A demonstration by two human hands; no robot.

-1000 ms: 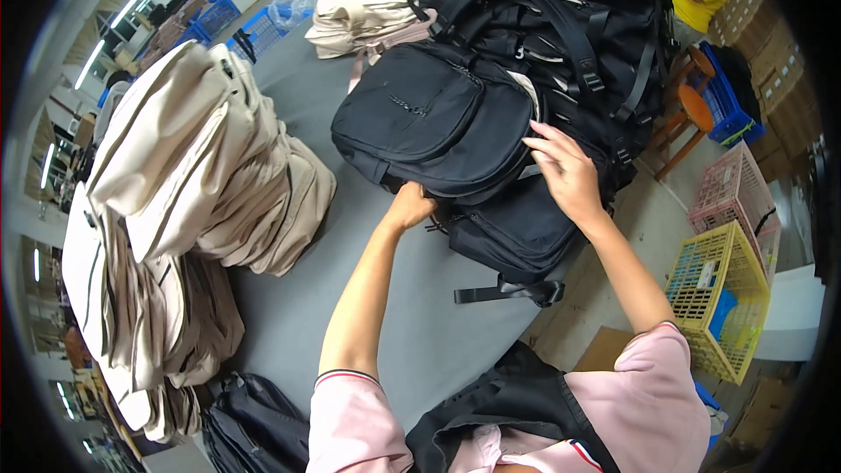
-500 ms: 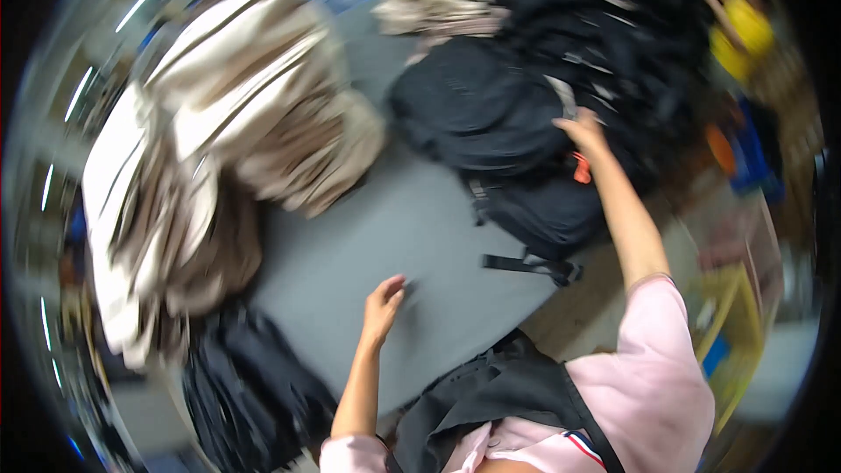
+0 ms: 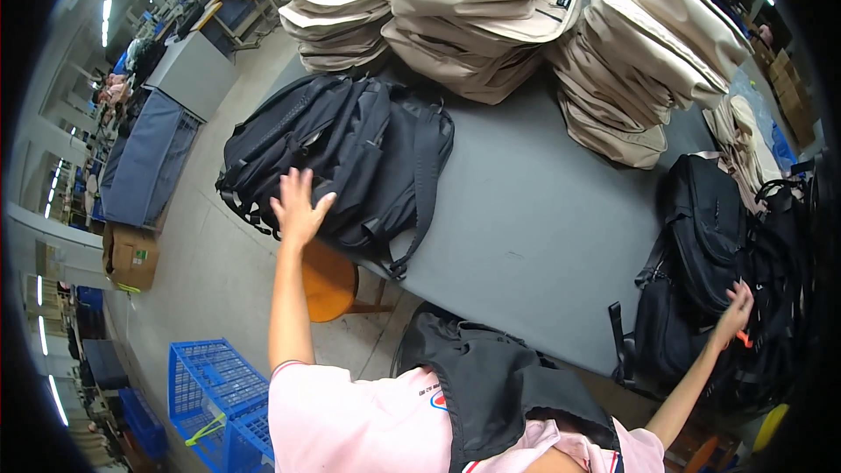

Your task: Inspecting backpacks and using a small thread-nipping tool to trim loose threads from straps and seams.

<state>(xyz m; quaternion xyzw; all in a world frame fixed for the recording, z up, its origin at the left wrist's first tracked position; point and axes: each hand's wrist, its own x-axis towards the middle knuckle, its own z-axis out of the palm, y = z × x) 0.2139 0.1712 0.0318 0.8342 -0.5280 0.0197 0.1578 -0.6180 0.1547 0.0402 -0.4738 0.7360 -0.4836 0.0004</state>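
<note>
My left hand (image 3: 300, 213) is open, its fingers spread, at the near side of a heap of black backpacks (image 3: 350, 153) on the table's left end. Straps and buckles hang from that heap over the edge. Far to the right, my right hand (image 3: 736, 308) rests by the edge of another black backpack (image 3: 705, 215), its fingers loosely stretched out. An orange tag (image 3: 745, 339) shows just below this hand. What its fingertips touch is hard to make out.
Tall stacks of beige bag pieces (image 3: 477, 0) line the far side of the grey table (image 3: 526, 219). More black bags (image 3: 780, 245) crowd the right end. A round wooden stool (image 3: 328, 285) and a blue plastic crate (image 3: 210, 385) stand on the floor at left.
My view has swung left, bringing the left heap into sight. My left hand has gone from above the bare tabletop to that heap; my right stays by the right backpack, its grip apparently looser.
</note>
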